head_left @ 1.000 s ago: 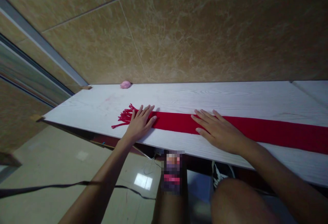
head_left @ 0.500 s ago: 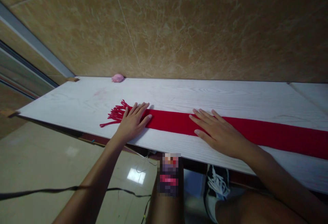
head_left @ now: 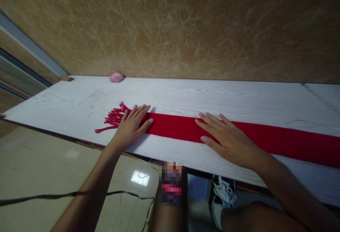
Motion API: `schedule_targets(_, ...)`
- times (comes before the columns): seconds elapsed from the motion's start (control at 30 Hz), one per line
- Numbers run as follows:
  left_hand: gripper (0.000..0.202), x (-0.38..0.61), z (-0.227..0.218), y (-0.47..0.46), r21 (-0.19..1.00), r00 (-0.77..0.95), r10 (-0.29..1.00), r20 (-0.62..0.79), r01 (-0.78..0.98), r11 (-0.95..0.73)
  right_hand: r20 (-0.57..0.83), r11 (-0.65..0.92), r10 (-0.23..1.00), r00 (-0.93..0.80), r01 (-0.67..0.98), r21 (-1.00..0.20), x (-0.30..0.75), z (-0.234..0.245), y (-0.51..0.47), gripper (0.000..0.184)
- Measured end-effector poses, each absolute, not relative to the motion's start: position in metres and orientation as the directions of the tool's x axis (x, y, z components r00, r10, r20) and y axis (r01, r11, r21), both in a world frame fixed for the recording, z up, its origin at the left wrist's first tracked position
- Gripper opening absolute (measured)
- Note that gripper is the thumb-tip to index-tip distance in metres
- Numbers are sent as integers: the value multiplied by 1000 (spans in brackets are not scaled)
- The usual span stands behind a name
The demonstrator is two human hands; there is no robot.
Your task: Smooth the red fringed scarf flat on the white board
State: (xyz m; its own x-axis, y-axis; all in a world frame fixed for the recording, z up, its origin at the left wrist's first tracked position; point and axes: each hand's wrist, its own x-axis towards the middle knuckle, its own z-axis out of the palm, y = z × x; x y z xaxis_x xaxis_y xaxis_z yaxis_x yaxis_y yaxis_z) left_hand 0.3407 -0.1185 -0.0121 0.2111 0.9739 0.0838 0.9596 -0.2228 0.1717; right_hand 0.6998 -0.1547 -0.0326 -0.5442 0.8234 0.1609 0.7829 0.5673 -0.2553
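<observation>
A long red scarf [head_left: 175, 127] lies flat along a white wood-grain board [head_left: 186, 95], running from left of centre off the right side. Its fringe [head_left: 113, 118] spreads out at the left end. My left hand [head_left: 131, 127] rests palm down on the scarf's left end, just beside the fringe, fingers spread. My right hand [head_left: 230, 138] lies flat on the scarf's middle, fingers apart and pointing left. Neither hand grips anything.
A small pink object [head_left: 116, 77] sits at the board's far edge against the tan marble wall [head_left: 186, 26]. Below the board's near edge are a tiled floor, a black cable [head_left: 79, 193], my knees and a shoe [head_left: 221, 198].
The view has drifted, so board and scarf sit further left in the picture. Both hands stay flat on the scarf in the same places.
</observation>
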Motion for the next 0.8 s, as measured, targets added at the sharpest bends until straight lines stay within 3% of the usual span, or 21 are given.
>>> schedule_targets(0.8, 66, 339, -14, -118, 140, 237, 967, 97, 958, -249, 155, 564, 825, -543, 777, -281, 700, -31, -155, 59)
